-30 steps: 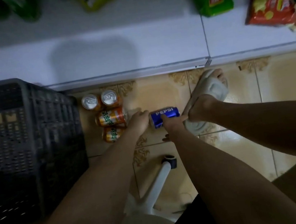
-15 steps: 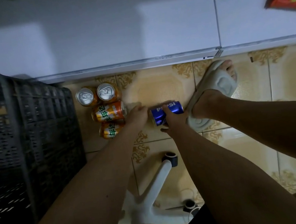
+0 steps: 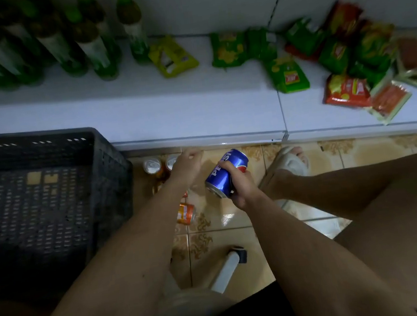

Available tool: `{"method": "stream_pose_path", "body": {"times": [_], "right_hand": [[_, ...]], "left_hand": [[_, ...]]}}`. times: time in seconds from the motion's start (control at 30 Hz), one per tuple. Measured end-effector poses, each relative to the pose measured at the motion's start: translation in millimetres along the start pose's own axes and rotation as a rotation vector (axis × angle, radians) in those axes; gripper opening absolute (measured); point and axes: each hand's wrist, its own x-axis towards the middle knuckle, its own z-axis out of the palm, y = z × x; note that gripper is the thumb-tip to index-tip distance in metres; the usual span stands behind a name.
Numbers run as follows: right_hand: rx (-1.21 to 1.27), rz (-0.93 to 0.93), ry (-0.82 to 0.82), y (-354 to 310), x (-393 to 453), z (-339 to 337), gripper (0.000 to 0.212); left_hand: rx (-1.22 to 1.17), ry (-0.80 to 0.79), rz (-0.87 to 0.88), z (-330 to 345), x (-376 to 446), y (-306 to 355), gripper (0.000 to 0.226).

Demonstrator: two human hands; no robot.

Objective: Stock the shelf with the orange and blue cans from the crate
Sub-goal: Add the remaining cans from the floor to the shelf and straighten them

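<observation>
My right hand (image 3: 241, 185) grips a blue Pepsi can (image 3: 224, 172), tilted and lifted above the tiled floor. My left hand (image 3: 187, 168) hovers over the orange cans, fingers loosely curled, holding nothing that I can see. Two upright orange cans (image 3: 152, 165) show their silver tops beside the crate, partly hidden by my left hand. Another orange can (image 3: 185, 214) lies on its side on the floor under my left forearm. The black plastic crate (image 3: 44, 206) stands at the left. The white shelf (image 3: 168, 104) runs across above the cans.
Green bottles (image 3: 97, 47) stand on the shelf's left. Green and red snack packets (image 3: 342, 58) lie on its right. My sandalled foot (image 3: 286, 166) rests on the floor at the right. A white stool leg (image 3: 227, 269) pokes out below.
My right hand has lifted the blue can off the floor and tilted it. My left hand has risen from the lying orange cans. The view has tilted up, showing more shelf.
</observation>
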Motion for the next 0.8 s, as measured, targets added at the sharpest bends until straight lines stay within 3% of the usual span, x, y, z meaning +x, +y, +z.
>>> {"method": "stream_pose_path", "body": {"times": [0.07, 0.17, 0.27, 0.47, 0.57, 0.67, 0.8], "right_hand": [[0.007, -0.087, -0.053, -14.5, -18.5, 13.5, 0.059], [-0.010, -0.251, -0.101, -39.9, -45.8, 38.9, 0.047], [-0.023, -0.421, -0.135, -70.6, -75.4, 70.1, 0.063], [-0.112, -0.717, -0.197, -138.1, -151.3, 125.3, 0.058], [-0.094, -0.713, -0.283, -164.8, -190.5, 143.2, 0.056], [0.035, -0.602, -0.447, -188.6, -223.1, 155.5, 0.032], [0.067, -0.558, -0.599, -217.3, -250.5, 169.2, 0.027]], "left_hand": [[-0.025, 0.041, 0.092, -13.9, -13.1, 17.3, 0.029], [-0.020, 0.119, 0.253, -39.2, -31.7, 45.2, 0.028], [-0.001, 0.209, 0.455, -73.5, -51.2, 80.1, 0.027], [0.246, 0.693, 0.965, -154.7, -102.4, 166.0, 0.020], [0.327, 0.845, 1.141, -195.9, -120.2, 200.9, 0.023], [0.428, 0.904, 1.133, -233.8, -123.9, 230.9, 0.029], [0.617, 0.848, 0.868, -271.6, -107.5, 252.7, 0.037]]}}
